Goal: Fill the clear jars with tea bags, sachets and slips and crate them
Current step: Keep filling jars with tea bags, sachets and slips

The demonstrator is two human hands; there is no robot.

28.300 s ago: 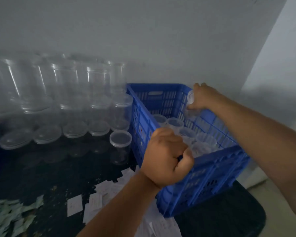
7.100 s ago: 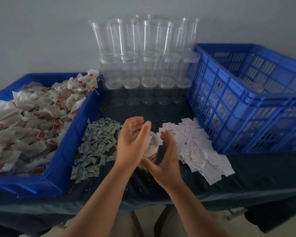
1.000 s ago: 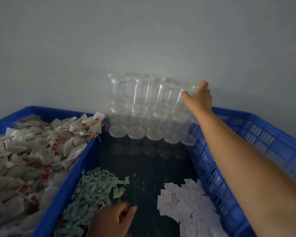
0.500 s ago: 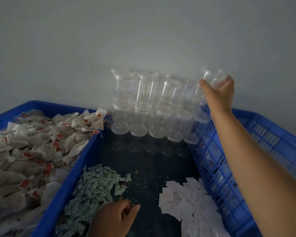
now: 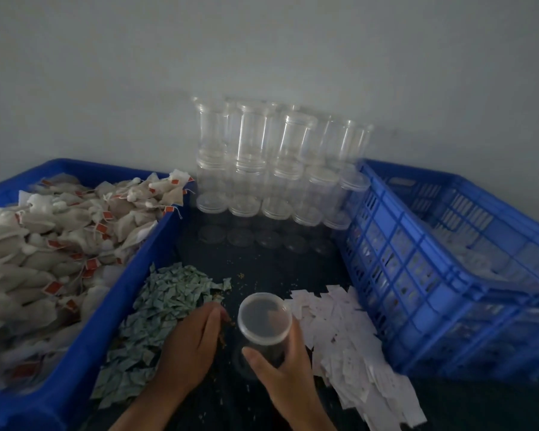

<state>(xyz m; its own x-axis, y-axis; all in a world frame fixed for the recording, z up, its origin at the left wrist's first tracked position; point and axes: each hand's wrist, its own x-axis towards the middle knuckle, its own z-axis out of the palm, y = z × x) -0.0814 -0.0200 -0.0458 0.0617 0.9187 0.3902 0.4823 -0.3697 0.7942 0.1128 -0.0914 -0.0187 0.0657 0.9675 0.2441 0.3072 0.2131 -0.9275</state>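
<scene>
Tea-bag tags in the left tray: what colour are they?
The tags are red, against off-white tea bags; head view.

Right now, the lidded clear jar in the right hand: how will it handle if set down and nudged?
The clear jar looks empty, so it is probably very light. Its tall, narrow, round body would likely tip, then roll. The smooth plastic wall may slip in the right hand unless gripped firmly.

2 blue crates [image 5: 395,275]; 1 sachet pile [image 5: 168,293]; 1 slip pile [image 5: 346,334]; 1 held jar [image 5: 264,318]; stacked jars [image 5: 262,169] maybe 15.
</scene>
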